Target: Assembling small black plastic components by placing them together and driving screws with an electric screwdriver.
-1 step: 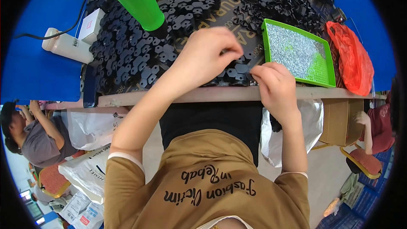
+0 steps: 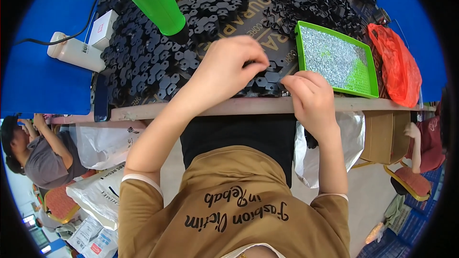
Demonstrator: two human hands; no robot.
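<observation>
My left hand (image 2: 233,62) hovers over the near edge of the table, its thumb and fingertips curled together; whatever lies between them, if anything, is too small to make out. To its right, my right hand (image 2: 311,96) is pinched by the green tray's lower left corner, and what its fingertips hold is hidden. Between the hands sits a small group of black plastic parts (image 2: 268,85) at the table edge. The shallow green tray (image 2: 375,86) holds many small shiny metal pieces (image 2: 330,55).
Many black hexagonal parts (image 2: 143,52) cover the table's left side, with a pile of black clips (image 2: 320,5) behind. A green electric tool (image 2: 155,7) hangs left. A white bottle (image 2: 71,52), white box (image 2: 103,28) and red plastic bag (image 2: 397,67) stand around. Other people work at both sides.
My left hand has shifted slightly left and down, away from my right hand. My right hand has barely moved. The person at the right has moved a hand a little.
</observation>
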